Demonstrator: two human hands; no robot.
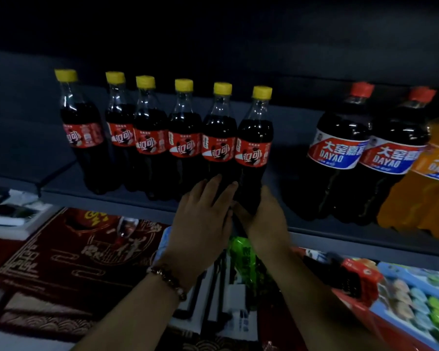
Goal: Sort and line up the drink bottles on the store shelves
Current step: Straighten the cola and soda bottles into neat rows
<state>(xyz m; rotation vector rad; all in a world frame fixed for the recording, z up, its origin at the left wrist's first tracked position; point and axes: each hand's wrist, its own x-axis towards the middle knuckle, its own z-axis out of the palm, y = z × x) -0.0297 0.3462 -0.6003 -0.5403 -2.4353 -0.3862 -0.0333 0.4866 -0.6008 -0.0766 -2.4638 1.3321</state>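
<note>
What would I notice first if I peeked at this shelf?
A row of six yellow-capped cola bottles on the dark shelf. Both hands, left hand and right hand, reach the row's right end. Farther right stand two big red-capped Dayao bottles.

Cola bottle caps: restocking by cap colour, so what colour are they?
Yellow, on all six cola bottle caps; head view.
</note>
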